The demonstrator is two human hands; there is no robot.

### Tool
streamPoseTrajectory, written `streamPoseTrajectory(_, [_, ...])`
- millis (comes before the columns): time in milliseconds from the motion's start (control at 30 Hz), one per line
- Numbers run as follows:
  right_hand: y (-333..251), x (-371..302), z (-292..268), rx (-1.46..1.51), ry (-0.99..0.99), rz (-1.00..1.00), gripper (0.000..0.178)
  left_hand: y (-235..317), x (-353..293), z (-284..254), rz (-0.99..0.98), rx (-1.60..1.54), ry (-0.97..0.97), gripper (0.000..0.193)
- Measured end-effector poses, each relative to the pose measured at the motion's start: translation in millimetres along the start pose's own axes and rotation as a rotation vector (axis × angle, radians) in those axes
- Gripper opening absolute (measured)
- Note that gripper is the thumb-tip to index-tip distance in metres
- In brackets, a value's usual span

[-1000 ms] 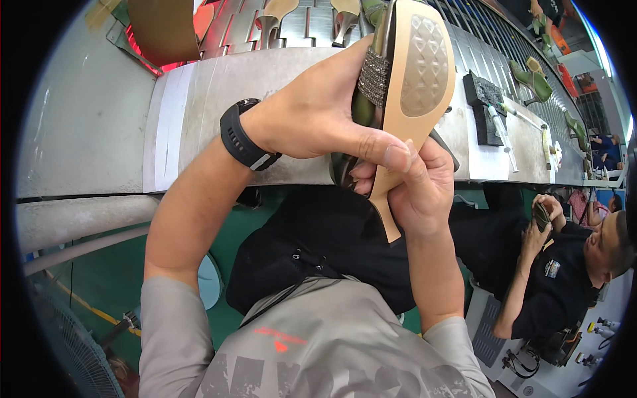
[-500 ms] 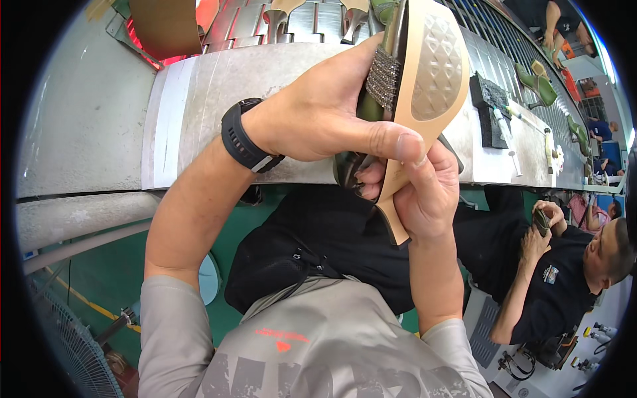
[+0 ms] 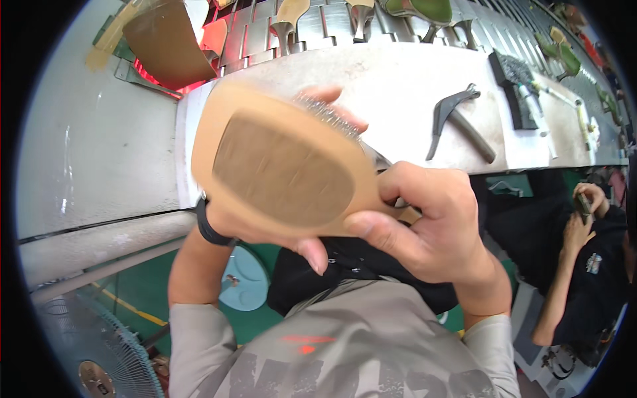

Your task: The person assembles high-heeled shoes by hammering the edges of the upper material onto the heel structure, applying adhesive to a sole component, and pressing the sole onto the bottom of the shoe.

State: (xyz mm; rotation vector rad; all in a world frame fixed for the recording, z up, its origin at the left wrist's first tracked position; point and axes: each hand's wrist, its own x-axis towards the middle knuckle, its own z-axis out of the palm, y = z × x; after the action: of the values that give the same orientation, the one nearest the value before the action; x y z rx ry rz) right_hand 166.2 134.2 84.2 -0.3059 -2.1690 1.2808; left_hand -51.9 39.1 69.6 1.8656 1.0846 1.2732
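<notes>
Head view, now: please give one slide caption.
Tan-soled shoe held in the right grip, left grip partly behind it; hammer-like tool on the worktable.

Place: I'm in a shoe workshop
Conveyor (image 3: 318,26): shoes (image 3: 424,12) beyond my worktop (image 3: 385,79)
Hammer (image 3: 472,136): within my view
Co-worker (image 3: 594,292): to my right

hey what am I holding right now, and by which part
A shoe: the right hand grips its narrow middle, thumb on the sole; the left hand, mostly hidden, lies behind its front part.
</notes>
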Motion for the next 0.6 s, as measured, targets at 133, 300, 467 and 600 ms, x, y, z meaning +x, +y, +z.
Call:
streamPoseTrajectory(133, [3, -1, 13, -0.034, 0.004, -0.159, 0.027, -8, -39, 19, -0.042, 0.023, 0.194, 0.128])
streamPoseTrajectory(300, [6, -3, 23, -0.006, -0.011, -0.178, 0.029, -13, -67, 51, -0.08, -0.023, 0.431, 0.128])
streamPoseTrajectory(467, [6, -7, 28, 0.007, -0.019, -0.148, 0.026, -12, -75, 52, -0.09, -0.047, 0.415, 0.126])
streamPoseTrajectory(600, [7, -7, 19, 0.116, -0.084, -0.045, 0.02, -14, -78, 53, -0.078, 0.013, 0.358, 0.124])
